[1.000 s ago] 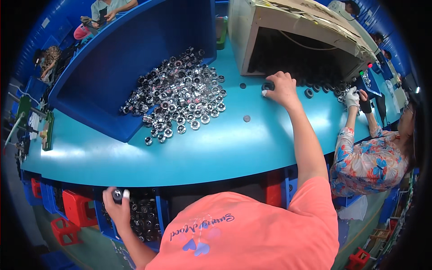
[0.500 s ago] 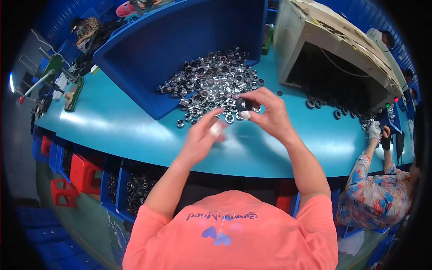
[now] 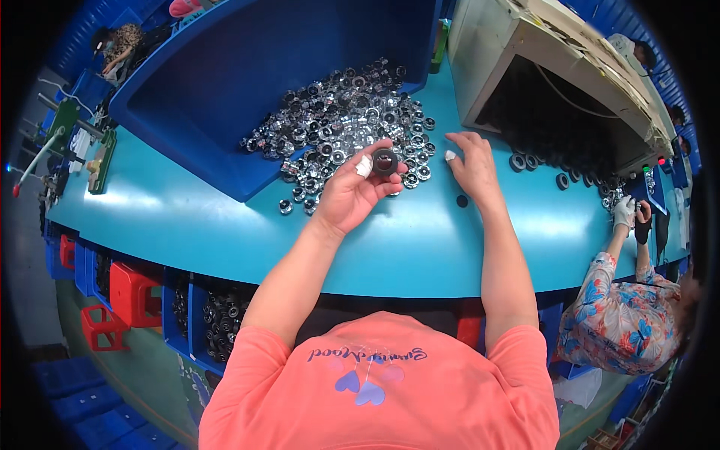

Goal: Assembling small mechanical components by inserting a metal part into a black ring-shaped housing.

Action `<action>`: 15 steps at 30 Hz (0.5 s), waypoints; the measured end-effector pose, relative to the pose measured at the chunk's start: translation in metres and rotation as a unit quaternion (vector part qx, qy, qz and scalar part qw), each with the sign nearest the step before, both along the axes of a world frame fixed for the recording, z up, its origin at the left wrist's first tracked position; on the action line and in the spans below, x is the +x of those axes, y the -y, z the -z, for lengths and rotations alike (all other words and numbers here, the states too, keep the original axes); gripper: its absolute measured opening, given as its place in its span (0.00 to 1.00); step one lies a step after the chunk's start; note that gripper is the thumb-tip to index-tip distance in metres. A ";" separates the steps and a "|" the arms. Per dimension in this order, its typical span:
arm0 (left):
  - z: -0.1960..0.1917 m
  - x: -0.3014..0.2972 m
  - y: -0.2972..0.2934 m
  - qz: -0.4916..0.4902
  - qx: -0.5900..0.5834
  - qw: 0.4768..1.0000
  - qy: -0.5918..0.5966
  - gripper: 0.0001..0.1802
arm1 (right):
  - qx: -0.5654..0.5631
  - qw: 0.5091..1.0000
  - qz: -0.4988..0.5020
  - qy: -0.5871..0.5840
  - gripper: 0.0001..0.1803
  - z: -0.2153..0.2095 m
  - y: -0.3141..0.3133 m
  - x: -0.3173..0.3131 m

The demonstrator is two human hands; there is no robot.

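Note:
My left hand (image 3: 351, 193) is closed round a small black tyre (image 3: 385, 162), its round face turned upward, at the near edge of a heap of shiny silver wheel hubs (image 3: 341, 120). A dark reddish middle shows inside the tyre. White tape wraps a finger of that hand. To the right, my right hand (image 3: 474, 171) is over the table with its fingers stretched out and nothing in them. Its thumb has white tape too. A small black disc (image 3: 462, 201) lies beside the right wrist.
The hubs spill from a tipped blue bin (image 3: 225, 82) onto the blue-green table (image 3: 405, 247). At right stands a pale open-fronted box (image 3: 480, 75), with loose black tyres (image 3: 517, 161) before it. A co-worker in a floral top (image 3: 622, 315) works at far right. Red stools (image 3: 135, 294) stand lower left.
The black tyre has passed from my right hand to my left. My right hand has drawn away to the right and opened. The black disc lies nearer to me.

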State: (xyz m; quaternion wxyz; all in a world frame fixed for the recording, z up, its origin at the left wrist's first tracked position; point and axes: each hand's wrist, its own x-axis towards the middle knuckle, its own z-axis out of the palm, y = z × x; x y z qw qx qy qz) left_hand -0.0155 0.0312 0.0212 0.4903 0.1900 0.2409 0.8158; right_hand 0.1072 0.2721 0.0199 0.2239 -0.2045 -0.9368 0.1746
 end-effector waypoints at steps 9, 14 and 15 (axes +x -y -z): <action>0.008 -0.007 0.005 0.005 0.016 0.998 0.055 0.25 | 0.016 0.999 0.047 -0.021 0.19 0.011 -0.007 -0.006; 0.001 -0.002 0.005 -0.049 -0.035 0.997 -0.037 0.25 | 0.046 0.997 0.067 -0.014 0.17 0.013 -0.012 -0.002; 0.000 0.000 0.005 -0.082 -0.069 0.990 -0.096 0.25 | 0.056 0.996 0.052 -0.033 0.16 0.012 -0.011 -0.002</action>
